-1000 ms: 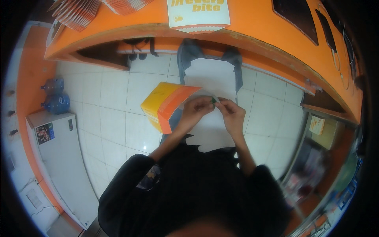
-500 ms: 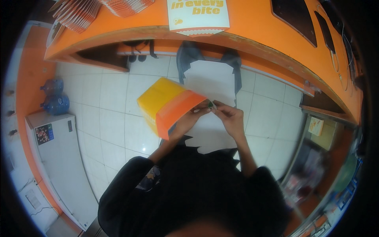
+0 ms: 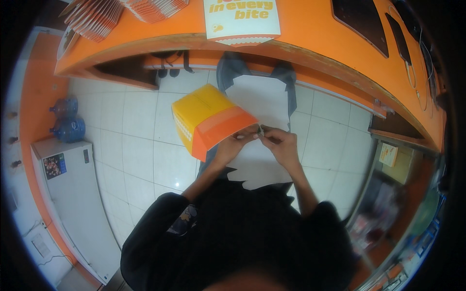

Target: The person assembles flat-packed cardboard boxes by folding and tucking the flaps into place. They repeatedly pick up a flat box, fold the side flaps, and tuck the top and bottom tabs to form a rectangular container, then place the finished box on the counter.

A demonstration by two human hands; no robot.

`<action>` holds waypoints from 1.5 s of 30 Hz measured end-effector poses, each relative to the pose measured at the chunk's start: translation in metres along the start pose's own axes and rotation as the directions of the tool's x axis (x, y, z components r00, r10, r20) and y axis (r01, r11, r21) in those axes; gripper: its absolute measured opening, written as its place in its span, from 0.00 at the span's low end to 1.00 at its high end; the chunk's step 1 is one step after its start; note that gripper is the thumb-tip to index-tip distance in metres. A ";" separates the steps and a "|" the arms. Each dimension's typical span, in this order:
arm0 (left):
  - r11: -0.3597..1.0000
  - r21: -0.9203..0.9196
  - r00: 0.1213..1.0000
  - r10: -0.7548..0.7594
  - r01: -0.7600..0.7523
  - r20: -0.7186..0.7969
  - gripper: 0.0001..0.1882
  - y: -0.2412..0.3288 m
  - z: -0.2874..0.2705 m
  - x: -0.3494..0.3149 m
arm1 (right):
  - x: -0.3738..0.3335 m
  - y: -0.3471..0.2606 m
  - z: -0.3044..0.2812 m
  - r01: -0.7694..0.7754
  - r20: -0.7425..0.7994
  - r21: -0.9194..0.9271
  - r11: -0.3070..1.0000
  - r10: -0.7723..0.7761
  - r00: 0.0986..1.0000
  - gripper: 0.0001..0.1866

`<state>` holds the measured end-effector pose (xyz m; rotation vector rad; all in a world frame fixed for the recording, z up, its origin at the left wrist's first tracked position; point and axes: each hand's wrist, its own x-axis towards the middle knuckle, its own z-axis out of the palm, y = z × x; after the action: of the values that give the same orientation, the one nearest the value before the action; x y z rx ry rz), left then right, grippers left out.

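A yellow and orange cardboard box (image 3: 208, 116) hangs tilted above my lap. My left hand (image 3: 232, 148) grips its orange edge, with some fingers hidden behind the cardboard. Close by, the fingers of my right hand (image 3: 282, 143) are pinched together at the box's right corner, touching or nearly touching the left fingertips. A small dark-and-pale piece (image 3: 261, 131) shows between the two hands; it is too small to name. Beneath them, white cut cardboard (image 3: 257, 99) with notched edges lies across my legs.
An orange counter (image 3: 310, 24) curves ahead, bearing a white printed box (image 3: 242, 22), stacked folded cartons (image 3: 97, 19) and a dark tablet-like panel (image 3: 361, 24). Blue water bottles (image 3: 68, 127) and a white chest freezer (image 3: 75, 194) stand left. A shelf unit (image 3: 388, 169) is at right.
The box has tipped slightly upward and to the right, showing more of its yellow side. Both hands stay nearly in place; the small piece between the fingertips looks less green.
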<state>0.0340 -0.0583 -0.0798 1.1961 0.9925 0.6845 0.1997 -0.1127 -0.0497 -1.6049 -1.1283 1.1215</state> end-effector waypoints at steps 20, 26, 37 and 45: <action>0.988 -0.125 0.988 -0.068 0.086 0.140 0.14 0.012 -0.002 -0.013 | 0.009 0.011 0.005 0.005 0.155 0.022 1.000 -0.008 0.988 0.37; 0.981 0.192 0.989 0.009 -0.037 0.148 0.17 0.037 -0.005 -0.001 | 0.005 0.007 0.023 0.226 0.008 0.148 0.963 -0.230 0.973 0.36; 0.908 0.060 0.868 0.415 -0.416 -0.274 0.12 0.058 0.012 0.013 | -0.003 0.002 0.028 0.363 -0.127 -0.083 0.928 -0.371 0.920 0.26; 0.809 0.378 0.871 0.492 -0.450 -0.015 0.10 0.069 0.003 0.014 | 0.010 -0.020 0.015 0.347 -0.149 0.144 0.927 -0.327 0.933 0.38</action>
<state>0.0471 -0.0301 -0.0168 1.7857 0.9442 0.9976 0.1829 -0.0959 -0.0365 -1.2713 -1.1443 0.8540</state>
